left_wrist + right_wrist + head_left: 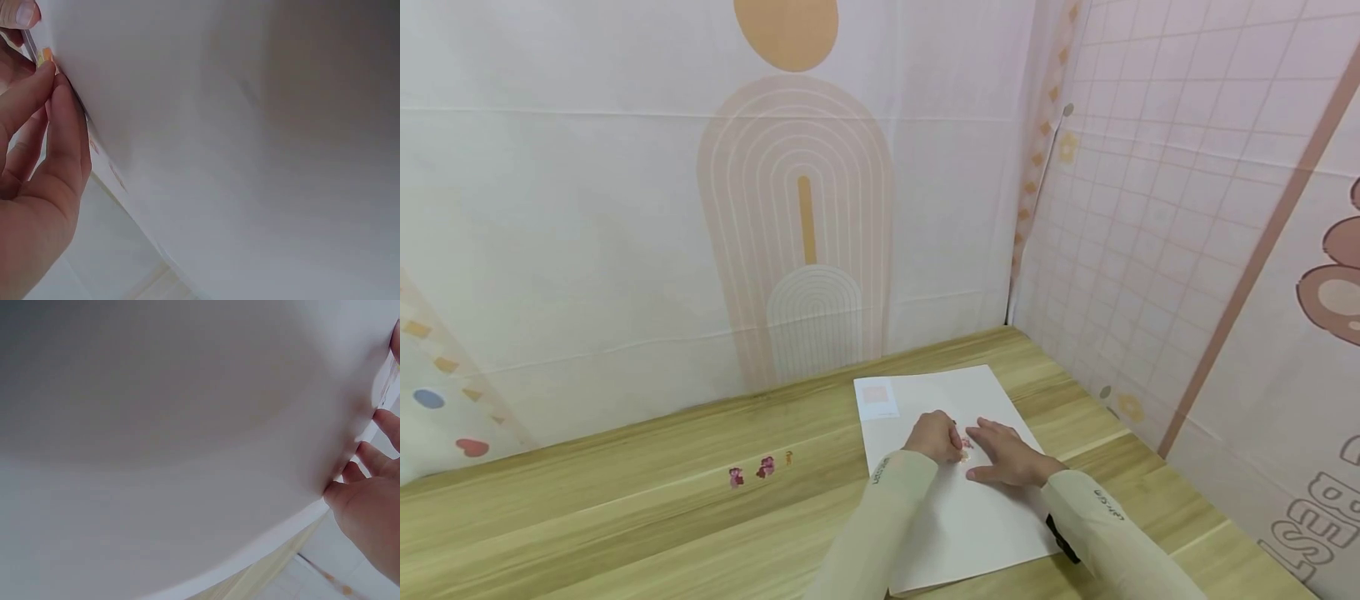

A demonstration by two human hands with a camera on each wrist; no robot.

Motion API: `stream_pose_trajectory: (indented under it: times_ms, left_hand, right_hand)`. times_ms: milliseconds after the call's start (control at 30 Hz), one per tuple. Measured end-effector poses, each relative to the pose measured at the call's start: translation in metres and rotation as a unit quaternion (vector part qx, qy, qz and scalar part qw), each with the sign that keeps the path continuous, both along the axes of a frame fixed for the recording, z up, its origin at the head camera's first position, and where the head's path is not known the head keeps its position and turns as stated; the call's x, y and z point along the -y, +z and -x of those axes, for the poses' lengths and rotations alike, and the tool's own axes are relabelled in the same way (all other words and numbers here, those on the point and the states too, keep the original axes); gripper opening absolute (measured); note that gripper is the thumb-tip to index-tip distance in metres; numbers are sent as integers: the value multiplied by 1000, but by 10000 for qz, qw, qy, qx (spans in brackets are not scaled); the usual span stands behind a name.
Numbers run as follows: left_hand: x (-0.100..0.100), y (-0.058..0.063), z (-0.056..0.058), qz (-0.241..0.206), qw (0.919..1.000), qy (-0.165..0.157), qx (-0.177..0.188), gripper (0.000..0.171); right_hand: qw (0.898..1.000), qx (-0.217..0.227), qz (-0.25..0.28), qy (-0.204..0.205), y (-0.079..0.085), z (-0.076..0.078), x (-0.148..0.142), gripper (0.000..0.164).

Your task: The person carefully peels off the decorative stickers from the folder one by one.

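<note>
On the white paper (970, 533), the left hand (934, 437) pinches perhaps an orange sticker (47, 54); the right hand (1011, 459) rests splayed. Slipping paper could crease the sticker.

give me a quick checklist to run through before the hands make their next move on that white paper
1. White paper lying on the table: ok.
2. Right hand touching the paper, fingers spread: ok.
3. Orange piece at the left hand's pinched fingertips: ok.
4. Orange piece fully stuck down: cannot tell, fingers partly hide it.
5. Small card clear of both hands: ok.
6. Three small pieces on the table within the paper's edges: not ok, left of it.
</note>
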State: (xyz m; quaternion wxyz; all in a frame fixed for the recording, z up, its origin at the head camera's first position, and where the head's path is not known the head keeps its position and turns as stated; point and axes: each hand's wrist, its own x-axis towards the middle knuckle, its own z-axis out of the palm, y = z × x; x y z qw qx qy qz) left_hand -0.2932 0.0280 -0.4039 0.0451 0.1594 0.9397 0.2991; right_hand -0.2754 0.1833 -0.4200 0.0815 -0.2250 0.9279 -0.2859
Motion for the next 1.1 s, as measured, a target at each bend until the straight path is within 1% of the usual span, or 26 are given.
stream_pose_trajectory:
  times_ms: [100,167,300,433,600,700,833,900,967,1000,1067,1100]
  left_hand:
    - [0,0,0,148,9999,16,-33,17]
    - [1,1,0,195,9998,-32,-65,17]
    - [4,1,1,70,9999,-85,-72,14]
    - [7,3,3,-206,9998,-19,79,13]
    - [14,6,3,-486,9983,-20,327,12]
    - [20,8,3,-694,9961,-49,539,10]
    - [32,13,6,-842,9938,-110,720,6]
    - [39,13,11,-846,9934,-111,763,2]
    - [49,5,22,-874,9930,-144,785,1]
    - [56,3,24,-904,9936,-209,649,2]
    - [73,-24,49,-1296,9890,-612,354,3]
    - [81,-30,55,-1381,9878,-637,326,4]
  right_hand:
    - [10000,63,15,-57,0,-1,1,65]
    - [9999,96,15,-82,0,-1,1,65]
    - [9999,127,-11,-101,0,-1,1,66]
    - [9998,122,-45,-124,-1,0,1,66]
    - [9999,116,-52,-99,-1,1,0,66]
    - [9999,107,-72,-89,0,0,0,66]
    - [9998,114,-118,-138,0,0,1,67]
    - [9997,117,-128,-149,-1,0,1,67]
    - [9997,151,-85,-187,-1,0,1,67]
    - [9997,155,-65,-197,-1,0,1,67]
    - [9996,188,-23,-219,-2,0,0,67]
    - [9995,205,3,-235,-2,-1,1,67]
